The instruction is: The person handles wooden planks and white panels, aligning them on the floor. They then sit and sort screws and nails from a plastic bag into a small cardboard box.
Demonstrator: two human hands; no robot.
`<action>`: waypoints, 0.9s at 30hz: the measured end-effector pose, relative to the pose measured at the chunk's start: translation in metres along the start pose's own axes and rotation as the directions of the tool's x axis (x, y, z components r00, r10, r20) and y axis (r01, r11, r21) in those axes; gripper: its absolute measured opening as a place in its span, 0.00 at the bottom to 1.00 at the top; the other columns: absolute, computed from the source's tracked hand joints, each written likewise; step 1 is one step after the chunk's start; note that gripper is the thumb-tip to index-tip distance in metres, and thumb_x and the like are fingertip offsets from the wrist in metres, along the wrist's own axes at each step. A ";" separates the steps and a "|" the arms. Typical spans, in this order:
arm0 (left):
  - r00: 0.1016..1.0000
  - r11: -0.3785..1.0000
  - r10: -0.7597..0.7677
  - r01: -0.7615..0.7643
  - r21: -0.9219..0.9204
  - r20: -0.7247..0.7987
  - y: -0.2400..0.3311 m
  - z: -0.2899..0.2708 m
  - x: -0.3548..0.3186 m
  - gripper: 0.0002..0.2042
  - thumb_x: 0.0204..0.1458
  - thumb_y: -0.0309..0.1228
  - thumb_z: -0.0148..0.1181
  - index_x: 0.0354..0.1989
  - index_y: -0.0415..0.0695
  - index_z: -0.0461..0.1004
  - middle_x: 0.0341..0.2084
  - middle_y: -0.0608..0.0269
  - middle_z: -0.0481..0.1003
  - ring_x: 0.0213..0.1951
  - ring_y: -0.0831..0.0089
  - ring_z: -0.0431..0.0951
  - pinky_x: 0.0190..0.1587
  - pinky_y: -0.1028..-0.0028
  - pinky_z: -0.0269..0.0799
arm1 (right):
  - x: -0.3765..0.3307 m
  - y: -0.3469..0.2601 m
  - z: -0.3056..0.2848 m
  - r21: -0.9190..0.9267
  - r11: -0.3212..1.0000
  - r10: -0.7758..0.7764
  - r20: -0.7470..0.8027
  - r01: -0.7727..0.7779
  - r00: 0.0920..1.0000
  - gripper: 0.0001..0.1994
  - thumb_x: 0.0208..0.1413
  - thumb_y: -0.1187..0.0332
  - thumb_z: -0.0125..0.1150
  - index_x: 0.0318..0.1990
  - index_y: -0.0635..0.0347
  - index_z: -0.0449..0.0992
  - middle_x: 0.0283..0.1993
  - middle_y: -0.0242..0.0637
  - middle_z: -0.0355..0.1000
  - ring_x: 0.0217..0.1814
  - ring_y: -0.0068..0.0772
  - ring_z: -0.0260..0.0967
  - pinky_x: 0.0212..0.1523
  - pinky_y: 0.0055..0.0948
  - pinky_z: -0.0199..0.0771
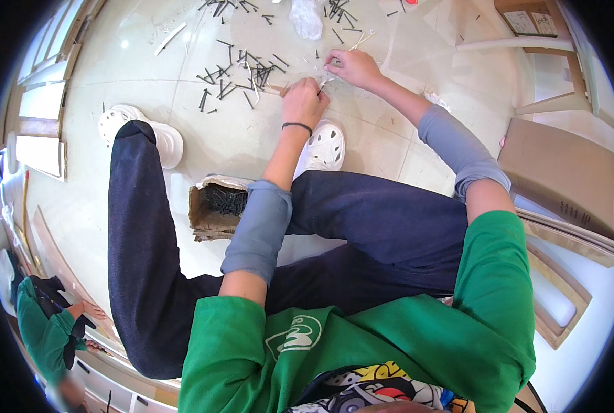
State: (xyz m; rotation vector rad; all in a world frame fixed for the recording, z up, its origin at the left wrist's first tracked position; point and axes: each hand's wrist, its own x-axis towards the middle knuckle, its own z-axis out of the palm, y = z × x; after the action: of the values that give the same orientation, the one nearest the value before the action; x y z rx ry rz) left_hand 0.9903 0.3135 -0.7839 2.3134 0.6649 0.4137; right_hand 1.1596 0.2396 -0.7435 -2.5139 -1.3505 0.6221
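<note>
Both my hands are low over a pale tiled floor. My left hand (305,104), with a dark band at its wrist, is closed. Something small and whitish with a dark part shows at its fingertips, too small to name. My right hand (354,69) is a little farther and to the right, its thumb and forefinger pinched together; what they hold, if anything, I cannot make out. Left of my hands lies a loose scatter of black screws (225,71). Thin pale strips (363,40) lie just beyond my right hand. A torn cardboard box (200,206) full of dark screws stands by my left forearm.
A clear plastic bag (307,19) lies at the far edge among more screws. My white clogs (325,146) flank the work area. A large carton (561,172) and wooden panels stand at right. Boards lean at left, and another person (45,323) in green works at lower left.
</note>
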 end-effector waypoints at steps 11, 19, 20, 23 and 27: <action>0.829 0.262 -0.322 0.543 -0.798 0.458 -0.019 -0.042 -0.030 0.05 0.54 0.28 0.61 0.35 0.42 0.73 0.29 0.66 0.77 0.32 0.77 0.75 0.39 0.77 0.70 | 0.036 0.048 0.005 0.897 0.054 -0.039 0.440 -0.438 0.897 0.15 0.55 0.54 0.46 0.29 0.55 0.71 0.18 0.25 0.62 0.14 0.16 0.50 0.15 0.21 0.51; 0.882 -0.348 -0.146 0.379 -0.858 0.449 -0.028 -0.070 -0.029 0.11 0.58 0.25 0.52 0.48 0.37 0.71 0.38 0.63 0.75 0.41 0.75 0.75 0.47 0.75 0.71 | 0.039 0.012 -0.003 0.750 0.659 0.094 -0.013 -0.052 0.996 0.18 0.55 0.50 0.53 0.26 0.55 0.72 0.18 0.24 0.63 0.16 0.20 0.56 0.18 0.24 0.56; 0.878 -0.392 -0.178 0.351 -0.851 0.444 -0.023 -0.076 -0.027 0.10 0.58 0.26 0.53 0.47 0.37 0.72 0.37 0.63 0.75 0.40 0.75 0.75 0.47 0.76 0.72 | 0.041 0.003 -0.001 0.566 0.824 0.060 -0.140 0.031 0.988 0.19 0.54 0.49 0.56 0.26 0.56 0.74 0.19 0.26 0.66 0.18 0.23 0.61 0.20 0.27 0.61; 0.867 -0.288 -0.268 0.345 -0.894 0.421 -0.026 -0.077 -0.022 0.09 0.58 0.29 0.55 0.43 0.38 0.73 0.36 0.62 0.76 0.38 0.76 0.75 0.43 0.77 0.71 | 0.039 -0.013 -0.003 0.115 0.993 0.040 -0.112 -0.027 0.993 0.20 0.49 0.46 0.63 0.28 0.55 0.78 0.26 0.34 0.76 0.29 0.36 0.74 0.31 0.37 0.72; 0.859 -0.006 -0.289 0.440 -0.898 0.422 -0.032 -0.072 -0.003 0.09 0.58 0.33 0.58 0.37 0.40 0.75 0.34 0.59 0.78 0.34 0.77 0.75 0.34 0.79 0.67 | 0.042 -0.019 0.009 0.041 0.989 0.146 -0.061 -0.143 0.987 0.19 0.48 0.46 0.63 0.31 0.53 0.80 0.32 0.40 0.78 0.35 0.41 0.77 0.37 0.40 0.75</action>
State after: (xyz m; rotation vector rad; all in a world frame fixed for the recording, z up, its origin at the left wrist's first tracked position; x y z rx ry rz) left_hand 0.9438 0.3704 -0.7545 0.7119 0.5952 0.2937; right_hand 1.1621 0.2853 -0.7547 -2.5961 -1.1326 0.5825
